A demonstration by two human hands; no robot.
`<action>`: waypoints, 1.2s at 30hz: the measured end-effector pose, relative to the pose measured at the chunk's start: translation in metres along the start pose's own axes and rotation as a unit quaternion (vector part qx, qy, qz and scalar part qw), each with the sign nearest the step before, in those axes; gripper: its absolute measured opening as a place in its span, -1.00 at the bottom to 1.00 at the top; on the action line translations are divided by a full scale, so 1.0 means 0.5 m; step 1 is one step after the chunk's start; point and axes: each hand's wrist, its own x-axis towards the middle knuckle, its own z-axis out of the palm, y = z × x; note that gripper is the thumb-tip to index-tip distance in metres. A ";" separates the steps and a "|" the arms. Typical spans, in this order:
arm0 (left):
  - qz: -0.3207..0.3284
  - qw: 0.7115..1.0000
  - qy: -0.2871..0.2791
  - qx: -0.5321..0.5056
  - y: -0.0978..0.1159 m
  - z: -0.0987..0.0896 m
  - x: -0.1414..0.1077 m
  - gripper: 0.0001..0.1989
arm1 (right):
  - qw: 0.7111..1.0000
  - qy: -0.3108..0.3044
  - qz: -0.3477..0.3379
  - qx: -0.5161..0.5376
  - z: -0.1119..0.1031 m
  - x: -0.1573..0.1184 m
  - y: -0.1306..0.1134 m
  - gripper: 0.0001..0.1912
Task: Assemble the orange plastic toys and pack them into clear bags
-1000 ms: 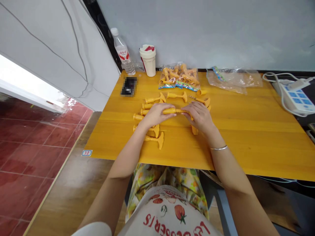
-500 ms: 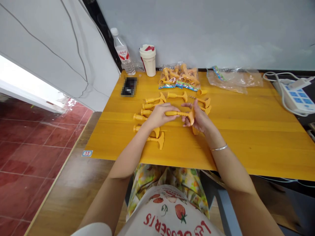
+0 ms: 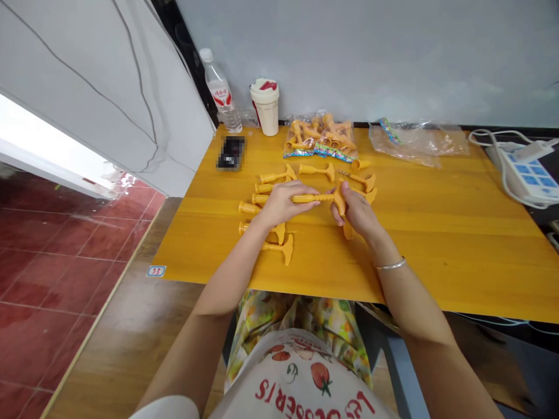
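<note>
Both hands hold one orange-yellow plastic T-shaped part (image 3: 317, 198) with a ridged shaft and a flared head. My left hand (image 3: 288, 203) covers the shaft's left end. My right hand (image 3: 356, 212) pinches the flared head, which stands up between its fingers. Several loose parts of the same kind lie on the wooden table (image 3: 437, 244) around both hands, such as one (image 3: 276, 247) below my left hand and one (image 3: 358, 181) beyond my right hand. A clear bag of these parts (image 3: 321, 139) sits at the table's back edge.
A pixelated phone (image 3: 231, 153), a water bottle (image 3: 220, 93) and a white cup (image 3: 265, 107) stand at the back left. A crumpled plastic bag (image 3: 417, 142) lies at the back right, with a power strip (image 3: 526, 174) and its cables beyond it.
The held part's flared head has come out from under my right hand and now stands up between its fingers. My right hand has shifted slightly to the right.
</note>
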 end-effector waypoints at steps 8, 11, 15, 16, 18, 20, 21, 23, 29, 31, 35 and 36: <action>-0.028 0.999 0.042 -0.013 -0.015 0.001 0.003 -0.83 | 0.918 0.139 -0.165 -0.331 -0.034 0.020 0.017 -0.41; -0.019 0.999 0.038 0.011 -0.020 -0.001 0.002 -0.84 | 0.959 0.095 -0.112 -0.243 -0.014 0.016 0.013 -0.33; -0.001 0.999 0.030 0.032 -0.025 0.000 0.001 -0.84 | 0.996 0.050 0.005 -0.080 0.003 0.011 0.006 -0.25; 0.002 0.999 0.036 0.033 -0.027 0.001 0.001 -0.84 | 0.994 0.068 0.002 -0.080 -0.001 0.011 0.006 -0.25; 0.006 0.998 0.056 0.032 -0.029 0.002 0.001 -0.84 | 0.982 0.120 -0.055 -0.137 -0.016 0.013 0.009 -0.30; 0.011 0.997 0.064 0.031 -0.030 0.002 0.001 -0.83 | 0.953 0.146 -0.134 -0.230 -0.032 0.015 0.011 -0.37; 0.013 0.998 0.061 0.031 -0.030 0.002 0.000 -0.83 | 0.938 0.143 -0.161 -0.272 -0.037 0.016 0.011 -0.40; 0.014 0.998 0.049 0.035 -0.029 0.003 -0.001 -0.84 | 0.925 0.125 -0.177 -0.311 -0.036 0.016 0.008 -0.39; 0.026 0.997 0.038 0.056 -0.029 0.012 -0.006 -0.80 | 0.996 0.056 -0.020 -0.068 0.001 0.015 0.010 -0.28; 0.028 0.997 0.028 0.060 -0.032 0.016 -0.005 -0.77 | 0.998 0.049 0.011 -0.027 0.002 0.021 0.019 -0.28; -0.012 0.995 -0.010 0.102 -0.039 0.006 0.001 -0.72 | 0.983 0.101 -0.003 -0.153 -0.016 0.023 0.014 -0.30; -0.027 0.992 -0.009 0.126 -0.040 0.000 0.005 -0.72 | 0.975 0.113 -0.024 -0.190 -0.019 0.013 0.001 -0.34</action>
